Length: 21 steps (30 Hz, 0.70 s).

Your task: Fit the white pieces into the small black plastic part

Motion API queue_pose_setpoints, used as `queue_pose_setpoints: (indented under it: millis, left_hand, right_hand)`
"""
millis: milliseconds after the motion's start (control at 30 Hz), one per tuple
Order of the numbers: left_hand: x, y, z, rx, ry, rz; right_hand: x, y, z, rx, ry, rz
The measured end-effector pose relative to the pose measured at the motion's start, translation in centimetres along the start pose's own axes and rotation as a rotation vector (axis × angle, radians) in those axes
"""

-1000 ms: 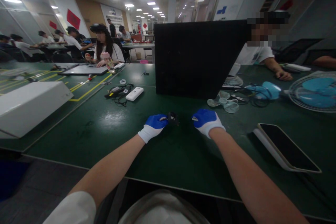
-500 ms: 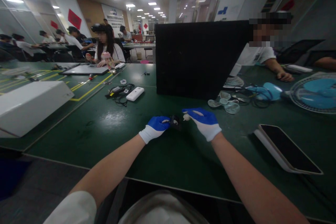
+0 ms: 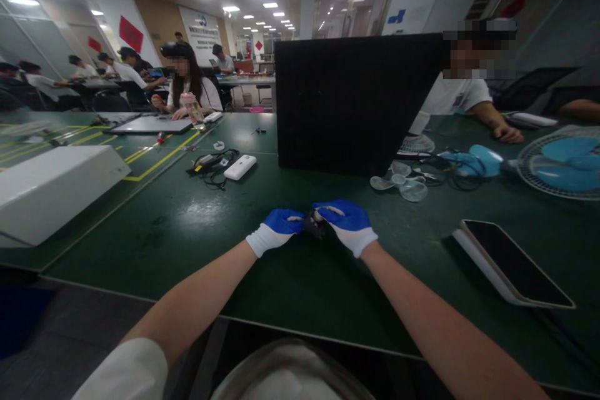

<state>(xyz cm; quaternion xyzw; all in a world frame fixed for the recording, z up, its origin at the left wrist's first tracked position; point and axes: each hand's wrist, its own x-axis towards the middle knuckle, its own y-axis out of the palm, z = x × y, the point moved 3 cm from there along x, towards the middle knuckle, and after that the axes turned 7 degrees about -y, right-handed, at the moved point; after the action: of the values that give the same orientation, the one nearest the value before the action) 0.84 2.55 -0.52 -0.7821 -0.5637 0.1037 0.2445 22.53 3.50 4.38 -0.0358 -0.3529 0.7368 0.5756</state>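
Both gloved hands are pinching one small black part (image 3: 312, 224) between them, just above the green table (image 3: 197, 219), near the middle of the near side. The left hand (image 3: 280, 226) is gripping the part's left side with thumb and forefinger pressed together on it. The right hand (image 3: 345, 221) is curling over its right side, fingertips closed on it. The two hands are almost touching. Both forearms are reaching forward from the near edge, bare, wrists low and angling inward toward each other.

Just beyond the hands, one tall black panel (image 3: 359, 103) is standing upright and blocking the far middle of the table. To its right, one clear fan blade (image 3: 399, 186) is lying flat, and one blue fan (image 3: 560, 162) is lying farther right, with tangled cables beside it. One phone (image 3: 513, 262) is lying at the near right, well apart from the hands. On the left, one white box (image 3: 56, 187) is sitting, with one white power bank (image 3: 240, 167) and a bundle of black cables (image 3: 210, 165) beyond it. A co-worker's hand (image 3: 509, 133) is resting on the far right of the table.
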Motion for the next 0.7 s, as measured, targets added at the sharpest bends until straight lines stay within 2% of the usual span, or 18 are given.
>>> queue_pose_setpoints:
  millis: [167, 233, 333, 367, 433, 500, 600, 700]
  left_hand:
    - [0.2, 0.2, 0.0, -0.075, -0.01, 0.01]
    - [0.4, 0.4, 0.0, -0.128, -0.052, -0.006]
    - [0.8, 0.5, 0.6, -0.198, -0.126, -0.057]
    - [0.9, 0.5, 0.9, -0.215, -0.142, -0.072]
    - [1.2, 0.4, 1.6, -0.233, -0.168, -0.088]
    - [1.4, 0.2, 2.2, -0.24, -0.187, -0.093]
    - [1.5, -0.1, 2.4, -0.242, -0.2, -0.097]
    - [1.5, -0.3, 1.9, -0.206, -0.186, -0.086]
  right_hand:
    - [-0.2, 0.2, -0.1, 0.075, 0.048, 0.033]
    - [-0.1, -0.1, 0.0, 0.084, 0.021, 0.05]
    - [0.5, -1.5, -0.8, 0.105, 0.0, -0.015]
    - [0.7, -2.2, -1.5, 0.114, 0.043, -0.06]
    - [1.3, -3.7, -3.8, 0.133, 0.229, -0.158]
    - [1.7, -4.7, -6.3, 0.174, 0.392, -0.124]
    - [2.1, -5.6, -9.1, 0.189, 0.387, -0.094]
    - [2.0, -5.9, -10.6, 0.201, 0.344, -0.134]
